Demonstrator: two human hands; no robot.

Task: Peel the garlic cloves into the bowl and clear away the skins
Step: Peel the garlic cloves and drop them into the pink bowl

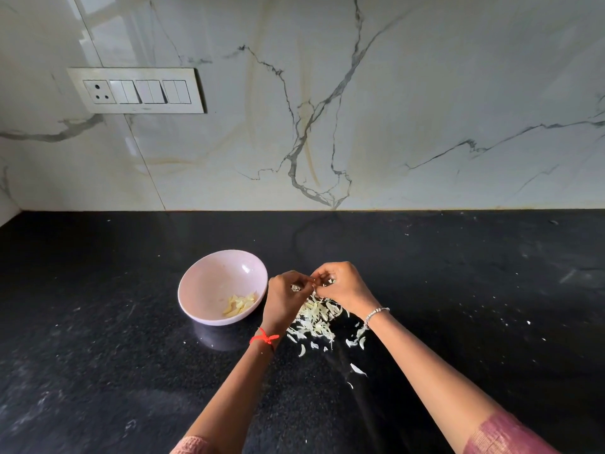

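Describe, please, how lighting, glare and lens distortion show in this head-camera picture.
Head view: bright glare streaks the glossy white marble-veined wall at upper left; the wide lens tilts the white rectangular switch plate; the black speckled stone counter is dim, with a soft reflection beneath the pale pink round bowl; the left hand and right hand shade the small garlic clove they pinch.

**Work surface.** A black, white-speckled stone countertop [98, 306] fills the lower half of my view. A pale pink bowl [212, 283] stands upright on it, left of centre, and I see a faint sheen on the stone just below the bowl. To the right, near the bowl but apart from it, a heap of garlic skins [316, 317] lies directly on the stone. Loose skin pieces [357, 369] trail toward the lower right of the heap. Small white flecks [527, 322] dot the right side.
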